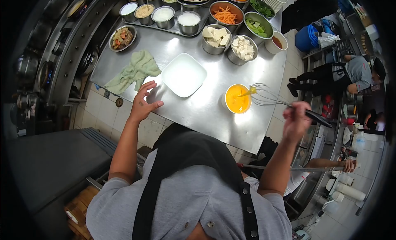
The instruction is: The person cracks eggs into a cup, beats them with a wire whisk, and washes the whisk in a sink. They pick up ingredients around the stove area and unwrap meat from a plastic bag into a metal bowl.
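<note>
My right hand (298, 119) is closed around the black handle of a wire whisk (266, 95). Yellow egg clings to the whisk's tip, which is over the right rim of a white cup of beaten egg (238, 98). At the table's front edge, my left hand (144, 101) holds nothing, its fingers apart. Just beyond that hand lies a crumpled pale green cloth (134, 70). A white square bowl (184, 75) sits between the cloth and the egg cup.
Metal bowls of tofu cubes (243, 48), tofu slabs (216, 36), shredded carrot (226, 15) and chopped greens (258, 27) line the table's back right. A tray (173, 28) carries several metal containers. Another person (350, 73) stands at right; someone's hand (348, 165) grips a pole nearby.
</note>
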The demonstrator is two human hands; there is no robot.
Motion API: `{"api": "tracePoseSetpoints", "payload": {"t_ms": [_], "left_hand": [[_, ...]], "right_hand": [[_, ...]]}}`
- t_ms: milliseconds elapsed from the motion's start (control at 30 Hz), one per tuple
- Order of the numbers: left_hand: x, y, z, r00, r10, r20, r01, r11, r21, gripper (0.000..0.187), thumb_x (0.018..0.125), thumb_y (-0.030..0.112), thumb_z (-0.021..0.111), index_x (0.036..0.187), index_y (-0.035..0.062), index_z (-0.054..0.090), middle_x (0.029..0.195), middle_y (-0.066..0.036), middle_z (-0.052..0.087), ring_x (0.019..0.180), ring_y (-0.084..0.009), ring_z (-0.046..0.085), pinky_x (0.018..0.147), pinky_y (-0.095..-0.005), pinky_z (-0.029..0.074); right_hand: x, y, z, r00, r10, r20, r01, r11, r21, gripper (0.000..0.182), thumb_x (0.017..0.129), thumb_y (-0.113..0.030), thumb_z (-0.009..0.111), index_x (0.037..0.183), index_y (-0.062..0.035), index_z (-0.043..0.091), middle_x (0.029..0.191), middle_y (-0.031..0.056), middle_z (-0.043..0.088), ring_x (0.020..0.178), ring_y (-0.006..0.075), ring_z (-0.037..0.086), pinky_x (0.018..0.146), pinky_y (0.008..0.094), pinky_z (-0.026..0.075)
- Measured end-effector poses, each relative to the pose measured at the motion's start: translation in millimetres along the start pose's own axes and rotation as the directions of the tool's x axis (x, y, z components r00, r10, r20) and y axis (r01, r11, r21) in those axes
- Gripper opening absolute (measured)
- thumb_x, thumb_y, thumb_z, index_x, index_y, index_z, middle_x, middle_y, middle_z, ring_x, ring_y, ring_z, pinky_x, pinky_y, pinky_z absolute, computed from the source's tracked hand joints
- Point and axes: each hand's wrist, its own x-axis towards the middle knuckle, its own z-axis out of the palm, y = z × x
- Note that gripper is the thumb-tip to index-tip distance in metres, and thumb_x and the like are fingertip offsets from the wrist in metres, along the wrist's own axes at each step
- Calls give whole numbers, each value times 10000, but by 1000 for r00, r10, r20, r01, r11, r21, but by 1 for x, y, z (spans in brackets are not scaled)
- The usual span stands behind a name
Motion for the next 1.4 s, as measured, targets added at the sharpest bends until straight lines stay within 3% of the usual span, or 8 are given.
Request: {"api": "tracePoseSetpoints", "payload": {"t_ms": [133, 200, 267, 433, 567, 900, 1167, 1400], "left_hand": [[-1, -3, 0, 1000, -9, 1, 9, 1000, -4, 705, 634, 328, 825, 1228, 76, 541, 1359, -72, 437, 1228, -221, 421, 976, -403, 344], [-3, -4, 0, 1000, -22, -6, 22, 1000, -7, 703, 633, 324, 824, 1228, 78, 541, 1357, -71, 439, 1229, -222, 421, 977, -404, 344], [-4, -5, 0, 999, -34, -12, 34, 999, -14, 702, 633, 321, 824, 1228, 80, 541, 1356, -70, 440, 1230, -222, 420, 978, -405, 344], [-9, -9, 0, 999, -50, -12, 49, 999, -20, 696, 633, 311, 824, 1229, 89, 542, 1355, -66, 442, 1232, -218, 420, 981, -409, 343], [-9, -9, 1, 999, -41, -10, 41, 999, -11, 695, 634, 309, 824, 1229, 86, 541, 1353, -65, 441, 1234, -219, 419, 980, -409, 343], [-6, -4, 4, 1000, -8, 9, 8, 1000, -25, 704, 633, 307, 825, 1237, 87, 540, 1362, -67, 434, 1247, -220, 406, 985, -414, 335], [-8, -4, 2, 1000, -17, -2, 17, 999, -35, 701, 629, 302, 826, 1233, 85, 543, 1364, -68, 435, 1250, -215, 401, 982, -409, 334], [-9, -5, 2, 1000, -9, -9, 9, 1000, -11, 700, 633, 301, 822, 1235, 83, 541, 1361, -72, 438, 1239, -220, 416, 969, -408, 351]], "right_hand": [[-23, 61, 14, 983, 171, 70, -142, 941, -306, 124, 905, -114, 556, 891, 6, 585, 720, 69, 598, 599, 115, 552, 582, 232, 446], [-39, 92, 22, 990, 98, 105, -46, 908, -417, 121, 899, -106, 566, 891, 12, 589, 684, 59, 592, 642, 111, 564, 621, 224, 449], [-50, 110, 23, 981, 166, 100, -116, 916, -385, 137, 902, -118, 564, 900, 17, 581, 677, 66, 594, 662, 103, 561, 628, 220, 440], [-52, 130, 11, 865, 463, -193, -458, 886, 72, 190, 930, -198, 516, 864, -26, 565, 585, 72, 557, 459, 131, 499, 407, 236, 368], [-44, 116, -6, 791, 576, -205, -476, 790, 386, 229, 930, -261, 528, 842, -52, 549, 578, 64, 544, 465, 147, 495, 405, 235, 348], [-6, 5, -1, 981, 185, -60, -156, 932, 326, 228, 949, -239, 477, 883, -28, 530, 625, 69, 515, 561, 142, 491, 476, 243, 367], [-5, -34, 10, 985, -162, -65, 171, 972, 161, 237, 956, -210, 456, 908, 7, 536, 704, 100, 536, 604, 157, 518, 518, 231, 382], [-24, 49, 22, 989, 150, -7, -148, 965, -217, 123, 907, -118, 554, 890, 0, 587, 670, 51, 593, 584, 97, 555, 541, 212, 433]]}}
